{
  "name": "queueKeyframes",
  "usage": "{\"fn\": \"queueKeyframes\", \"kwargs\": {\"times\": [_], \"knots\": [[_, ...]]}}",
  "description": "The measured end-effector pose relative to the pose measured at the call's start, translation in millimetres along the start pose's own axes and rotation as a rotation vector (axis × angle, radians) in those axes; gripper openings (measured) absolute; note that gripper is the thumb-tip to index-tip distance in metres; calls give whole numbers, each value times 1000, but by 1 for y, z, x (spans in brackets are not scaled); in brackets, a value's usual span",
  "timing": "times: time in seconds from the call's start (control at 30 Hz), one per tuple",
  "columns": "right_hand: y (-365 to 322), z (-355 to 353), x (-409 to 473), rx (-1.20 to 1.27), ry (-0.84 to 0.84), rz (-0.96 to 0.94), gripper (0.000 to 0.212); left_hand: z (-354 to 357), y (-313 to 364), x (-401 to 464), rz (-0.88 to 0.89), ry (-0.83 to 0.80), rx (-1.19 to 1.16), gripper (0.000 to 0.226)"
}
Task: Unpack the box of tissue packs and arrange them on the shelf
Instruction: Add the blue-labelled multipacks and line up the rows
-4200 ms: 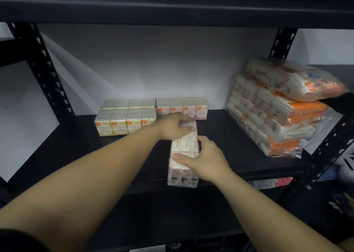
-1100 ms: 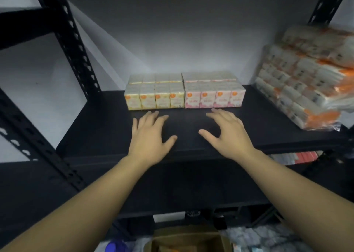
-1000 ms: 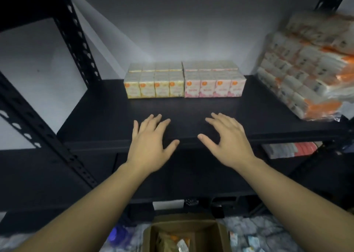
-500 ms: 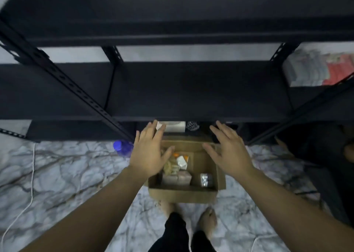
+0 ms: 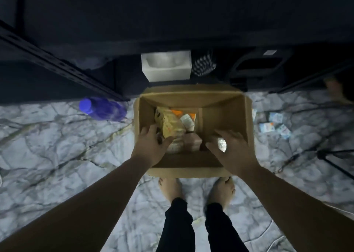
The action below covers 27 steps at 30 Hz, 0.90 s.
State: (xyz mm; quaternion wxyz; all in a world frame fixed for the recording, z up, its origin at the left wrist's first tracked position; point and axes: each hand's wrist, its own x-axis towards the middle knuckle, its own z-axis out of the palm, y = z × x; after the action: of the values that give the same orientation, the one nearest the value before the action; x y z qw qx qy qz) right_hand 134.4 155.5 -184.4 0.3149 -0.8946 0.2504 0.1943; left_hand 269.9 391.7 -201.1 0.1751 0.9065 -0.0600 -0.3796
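An open cardboard box stands on the marble floor in front of my feet. Inside lie a yellow wrapped tissue bundle, an orange and white pack behind it, a pinkish pack and a small shiny pack. My left hand reaches into the box's left side, fingers spread, thumb against the yellow bundle. My right hand hovers over the right side with fingers spread, holding nothing. The shiny pack shows just past its fingers.
The dark shelf fills the top of the view. Under it sit a white foam block and dark bins. A purple bottle lies left of the box. Loose small packs and a tripod leg are on the right.
I left the shelf with its arranged packs and looked down. Both hands dropped from the shelf edge into the open box on the floor.
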Motion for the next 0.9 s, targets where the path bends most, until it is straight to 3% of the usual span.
{"fn": "queueKeyframes", "kwargs": {"times": [0.17,0.23,0.33,0.4,0.47,0.53,0.6,0.67,0.73,0.9], "knots": [[28,80,66,-23,-96,-4,43,56,-28,87,-70,-105,-30,83],[34,105,86,7,-144,6,38,78,-32,118,-119,-110,-66,95],[38,130,109,84,-186,8,58,102,-34,159,-195,-102,-170,110],[40,140,123,99,-201,9,52,112,-34,181,-229,-128,-212,114],[42,151,140,45,-320,-10,48,120,-36,196,-252,-132,-278,115],[42,157,154,-16,-450,-13,61,125,-41,204,-254,-78,-348,115],[47,165,163,33,-462,54,84,121,-46,203,-235,-27,-443,113],[53,167,167,156,-421,92,84,112,-47,192,-200,-19,-541,100],[51,155,160,363,-411,146,63,100,-42,168,-176,-62,-573,93],[35,111,126,921,-515,257,68,73,-24,104,-11,-59,-529,104]]}}
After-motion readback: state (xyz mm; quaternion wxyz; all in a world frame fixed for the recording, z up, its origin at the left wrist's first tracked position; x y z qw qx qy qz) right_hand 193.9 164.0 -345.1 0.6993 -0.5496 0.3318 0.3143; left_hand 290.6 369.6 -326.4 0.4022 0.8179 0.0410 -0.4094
